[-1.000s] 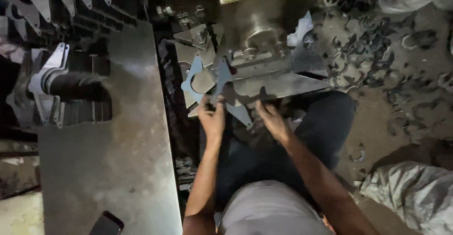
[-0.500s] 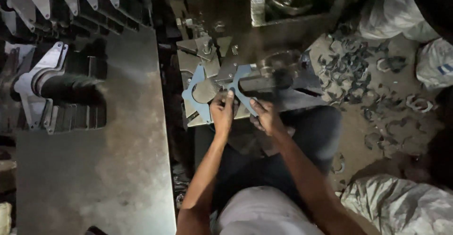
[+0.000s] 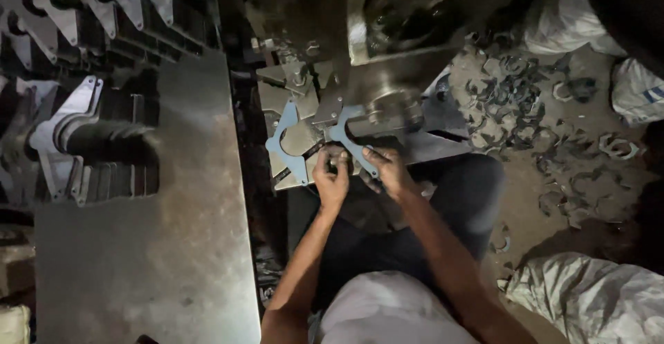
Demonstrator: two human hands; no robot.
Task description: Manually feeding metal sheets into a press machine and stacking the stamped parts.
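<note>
Under the press head [image 3: 387,47], my L hand [image 3: 332,178] & R hand [image 3: 389,171] fingers grip the blue-grey plate [image 3: 349,140] at its near edge, keeping it flat & fingers outside the die.

the flat plate [image 3: 290,143] in the hands looks like smooth, dull blue-grey metal. the counter [image 3: 145,261] is grey sheet metal, a bit shiny. the sacks [image 3: 595,302] look like rough woven cloth.
</note>
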